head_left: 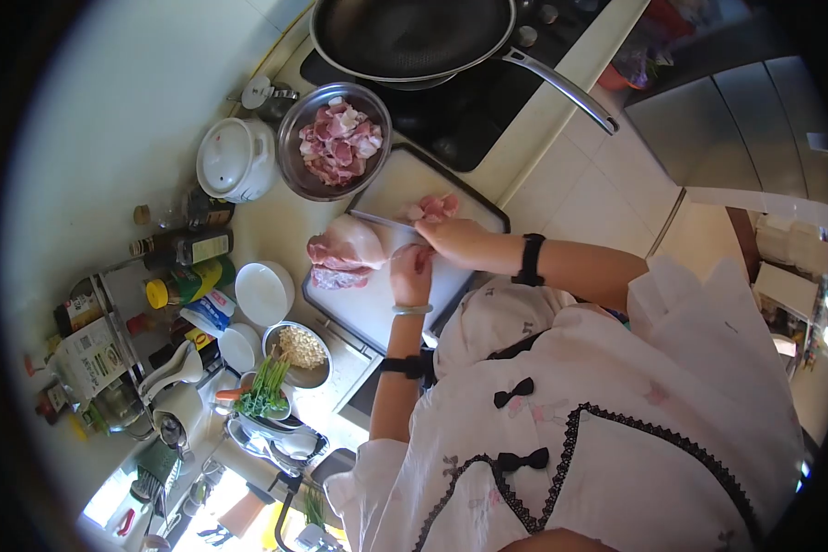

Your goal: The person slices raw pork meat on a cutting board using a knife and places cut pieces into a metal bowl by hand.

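My right hand (449, 241) is closed round the knife (377, 219), whose blade lies across the white cutting board (469, 216). Cut pieces of raw meat (435, 206) lie along the far side of the blade. A large chunk of pale pink raw meat (348, 250) rests on the board, on the other side of the knife. Close to that chunk is my left hand (410, 274), its fingers curled in; whatever they may pinch is too small to make out. A metal bowl (290, 138) of cut raw meat stands beside the board.
A frying pan (414, 37) sits on the black stove, its handle (570, 92) jutting over the counter edge. A lidded white pot (235, 158), white bowl (264, 293), chopped garlic-like bits (301, 348), greens (265, 386) and several bottles (193, 248) stand along the wall.
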`<state>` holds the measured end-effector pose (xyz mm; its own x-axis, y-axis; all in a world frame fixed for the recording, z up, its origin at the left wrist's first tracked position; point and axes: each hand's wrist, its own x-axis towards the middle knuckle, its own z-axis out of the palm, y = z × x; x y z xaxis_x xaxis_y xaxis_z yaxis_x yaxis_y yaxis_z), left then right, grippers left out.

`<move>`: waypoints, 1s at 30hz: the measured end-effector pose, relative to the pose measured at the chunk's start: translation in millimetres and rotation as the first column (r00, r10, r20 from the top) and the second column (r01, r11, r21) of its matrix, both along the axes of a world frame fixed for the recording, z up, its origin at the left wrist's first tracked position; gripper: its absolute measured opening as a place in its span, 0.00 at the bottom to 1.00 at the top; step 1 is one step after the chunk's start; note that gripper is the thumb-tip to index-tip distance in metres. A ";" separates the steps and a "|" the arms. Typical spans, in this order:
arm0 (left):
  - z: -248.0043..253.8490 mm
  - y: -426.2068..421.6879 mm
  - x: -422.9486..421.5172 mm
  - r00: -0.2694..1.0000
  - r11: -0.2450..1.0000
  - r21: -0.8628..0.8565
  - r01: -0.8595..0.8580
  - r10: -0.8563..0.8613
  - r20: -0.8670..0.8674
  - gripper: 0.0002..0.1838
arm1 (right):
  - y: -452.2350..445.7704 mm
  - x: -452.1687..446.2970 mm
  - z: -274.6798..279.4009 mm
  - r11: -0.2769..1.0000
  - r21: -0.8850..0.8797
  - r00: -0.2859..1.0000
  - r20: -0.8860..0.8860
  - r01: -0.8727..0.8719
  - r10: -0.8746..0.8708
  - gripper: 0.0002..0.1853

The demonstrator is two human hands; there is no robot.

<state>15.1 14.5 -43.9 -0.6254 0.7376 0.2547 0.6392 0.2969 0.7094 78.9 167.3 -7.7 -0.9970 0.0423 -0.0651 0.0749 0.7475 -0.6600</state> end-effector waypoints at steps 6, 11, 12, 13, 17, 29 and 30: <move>25.7 -29.6 2.5 0.645 0.898 0.092 -0.430 0.234 0.728 0.06 | 38.6 39.3 78.2 0.978 -0.052 0.864 0.461 -0.201 0.202 0.13; 32.8 -26.9 -3.5 0.524 0.855 0.097 -0.509 0.219 0.823 0.07 | 43.0 75.3 53.6 0.987 -0.103 0.856 0.494 -0.121 0.156 0.10; 33.0 -20.4 -3.1 0.502 0.835 0.071 -0.545 0.258 0.825 0.07 | 48.0 74.6 53.5 0.981 -0.071 0.863 0.467 -0.181 0.193 0.11; 34.7 -14.1 -2.8 0.541 0.858 0.115 -0.501 0.206 0.815 0.06 | 54.4 70.6 52.3 0.981 -0.068 0.863 0.467 -0.182 0.193 0.11; -1.0 6.5 -1.3 0.552 0.900 0.121 -0.418 0.145 0.821 0.11 | 65.3 56.8 43.4 0.963 0.105 0.923 0.330 -0.247 0.200 0.12; 6.0 -1.9 2.2 0.982 0.981 -0.069 -0.182 0.185 0.046 0.25 | 35.6 54.8 56.3 0.982 0.088 0.963 0.230 -0.165 0.141 0.12; 8.3 1.3 3.0 0.988 0.988 -0.014 -0.152 0.151 -0.004 0.22 | 34.0 54.5 54.6 0.977 0.106 0.964 0.215 -0.185 0.159 0.13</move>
<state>18.1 15.8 -35.5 -0.7294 0.6380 0.2467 0.5882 0.4008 0.7024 133.4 201.2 47.0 -0.9559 -0.1076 -0.2732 0.0618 0.8357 -0.5457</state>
